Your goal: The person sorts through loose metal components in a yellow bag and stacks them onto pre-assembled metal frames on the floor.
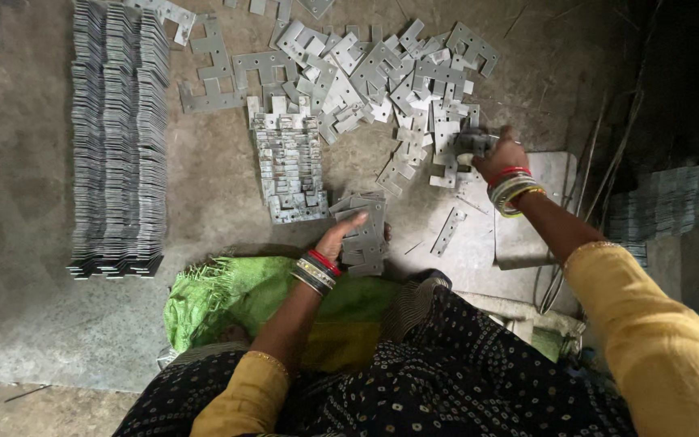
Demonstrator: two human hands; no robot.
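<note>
My left hand (341, 236) grips a small stack of flat grey metal plates (364, 231) on the concrete floor just in front of my knees. My right hand (497, 154) reaches out to the right edge of a loose heap of metal brackets (382, 73) and closes on several plates (469, 144) there. Bangles circle both wrists, and the sleeves are yellow. Between the two hands lies a single loose plate (447, 231).
A short neat stack of plates (289, 166) lies left of my left hand. Long rows of stacked plates (119, 137) run along the far left. A flat metal sheet (540, 202) and thin rods (600, 162) lie at the right. Green cloth (228, 295) covers my lap.
</note>
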